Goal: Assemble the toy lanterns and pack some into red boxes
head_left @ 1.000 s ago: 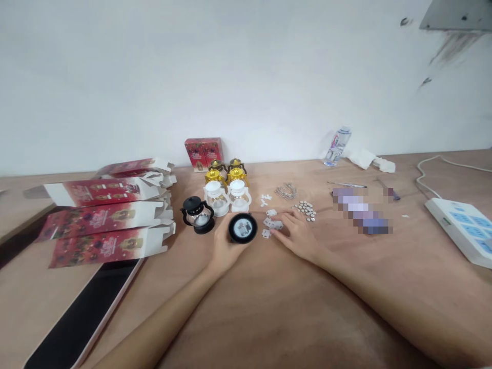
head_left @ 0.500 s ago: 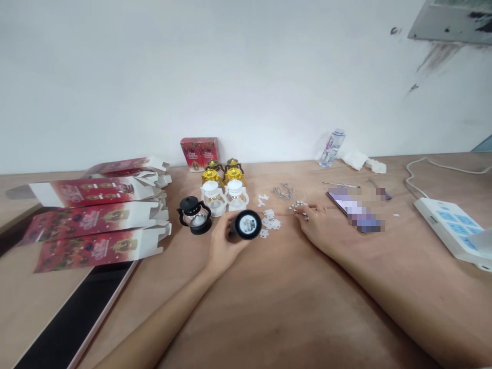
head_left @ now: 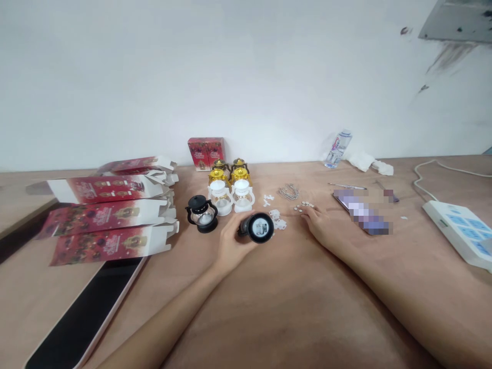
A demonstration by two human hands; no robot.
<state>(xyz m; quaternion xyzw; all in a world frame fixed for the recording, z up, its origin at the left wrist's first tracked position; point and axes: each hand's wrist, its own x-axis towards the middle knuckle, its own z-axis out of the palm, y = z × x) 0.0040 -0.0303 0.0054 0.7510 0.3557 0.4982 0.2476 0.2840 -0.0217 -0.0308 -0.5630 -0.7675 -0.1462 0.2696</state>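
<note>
My left hand is wrapped around a small black lantern, tipped so that its round base faces me. A whitish recess with metal parts shows in that base. My right hand rests on the table with fingers drawn together beside several button cells. Whatever its fingertips hold is hidden. Between the hands lie small white plastic pieces, partly behind the held lantern. Another black lantern stands upright to the left. Behind it are two white lanterns and two gold lanterns.
Red printed cartons lie at left, above a black panel. Two red boxes stand by the wall. Metal pieces lie mid-table. At right are a phone, a screwdriver, a bottle and a power strip.
The view has shifted, so most things sit farther right in the picture. My left hand still grips the black lantern. A shiny bit seen at my right fingertips no longer shows.
</note>
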